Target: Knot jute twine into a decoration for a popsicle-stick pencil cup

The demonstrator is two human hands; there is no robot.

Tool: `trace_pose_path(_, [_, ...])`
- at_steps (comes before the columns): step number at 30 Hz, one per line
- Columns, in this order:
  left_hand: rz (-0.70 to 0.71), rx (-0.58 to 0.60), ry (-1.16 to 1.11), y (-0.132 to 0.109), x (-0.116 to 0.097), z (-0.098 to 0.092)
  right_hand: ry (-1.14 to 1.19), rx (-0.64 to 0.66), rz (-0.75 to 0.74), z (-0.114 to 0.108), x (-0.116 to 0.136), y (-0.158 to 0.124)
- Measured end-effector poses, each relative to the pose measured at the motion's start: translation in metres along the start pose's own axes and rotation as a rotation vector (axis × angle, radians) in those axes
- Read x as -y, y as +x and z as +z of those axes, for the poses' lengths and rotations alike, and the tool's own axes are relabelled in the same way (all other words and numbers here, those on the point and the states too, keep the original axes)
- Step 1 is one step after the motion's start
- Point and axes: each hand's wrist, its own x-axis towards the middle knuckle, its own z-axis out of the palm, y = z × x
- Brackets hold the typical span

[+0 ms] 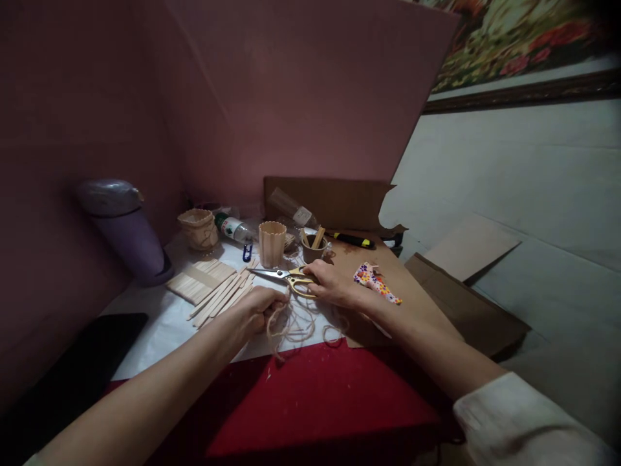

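My left hand is closed around a length of twine, whose loose loops trail down over the white sheet toward the red cloth. In my right hand is a pair of scissors with yellow handles, its blades pointing left. Just beyond the blades stands a cup made of wooden sticks. Flat wooden craft sticks lie loose left of my left hand, beside a banded bundle of sticks.
Behind are a twine-wrapped stick cup, a plastic bottle, a clear bottle, a small pot with sticks, a blue sharpener-like item and a utility knife. Patterned fabric lies right; a purple container stands left.
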Motion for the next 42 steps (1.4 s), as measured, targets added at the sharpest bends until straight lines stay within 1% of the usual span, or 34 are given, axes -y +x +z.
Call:
trace_pose_path(2, [0.036,-0.041,0.015,0.001,0.001,0.002,-0.041,-0.033,0.001,0.012,-0.007,0.007])
trace_pose_path(4, [0.074,-0.088,0.027,0.003,0.003,0.003,-0.081,-0.055,-0.002,0.018,-0.012,0.010])
trace_pose_path(7, [0.118,-0.151,0.046,0.004,0.007,0.006,-0.133,-0.033,-0.007,0.020,-0.019,0.009])
trace_pose_path(9, [0.141,-0.174,0.057,0.004,0.007,0.007,-0.129,-0.004,-0.020,0.019,-0.022,0.008])
trace_pose_path(14, [0.184,-0.191,0.089,0.001,0.005,0.009,-0.082,0.016,-0.029,0.015,-0.026,0.004])
trace_pose_path(20, [0.191,-0.212,0.130,0.000,0.006,0.010,-0.058,-0.001,0.003,0.019,-0.018,0.003])
trace_pose_path(23, [0.191,-0.215,0.134,0.001,0.008,0.010,-0.080,-0.002,0.030,0.020,-0.015,0.005])
trace_pose_path(27, [0.181,-0.205,0.123,0.005,0.009,0.010,-0.166,-0.002,0.020,0.018,-0.014,0.006])
trace_pose_path(28, [0.176,-0.203,0.118,0.005,0.009,0.010,-0.201,-0.021,0.026,0.017,-0.013,0.005])
trace_pose_path(30, [0.166,-0.194,0.110,0.006,0.009,0.010,-0.236,-0.115,0.050,0.015,-0.007,0.003])
trace_pose_path(32, [0.144,-0.168,0.104,0.006,0.007,0.010,-0.156,-0.225,0.108,0.013,0.005,-0.001])
trace_pose_path(33, [0.124,-0.147,0.104,0.006,0.007,0.009,-0.069,-0.251,0.155,0.012,0.012,-0.003])
trace_pose_path(34, [0.100,-0.124,0.105,0.006,0.006,0.008,0.030,-0.232,0.212,0.012,0.020,-0.005])
trace_pose_path(36, [0.045,-0.077,0.111,0.005,0.004,0.005,0.201,-0.139,0.317,0.012,0.035,-0.008])
trace_pose_path(38, [-0.002,-0.036,0.117,0.005,0.002,0.002,0.329,-0.050,0.387,0.015,0.044,-0.009])
trace_pose_path(40, [-0.028,-0.001,0.121,0.005,0.001,-0.001,0.400,0.021,0.430,0.019,0.047,-0.008])
trace_pose_path(42, [-0.034,0.025,0.123,0.005,0.001,-0.003,0.416,0.071,0.456,0.023,0.045,-0.005])
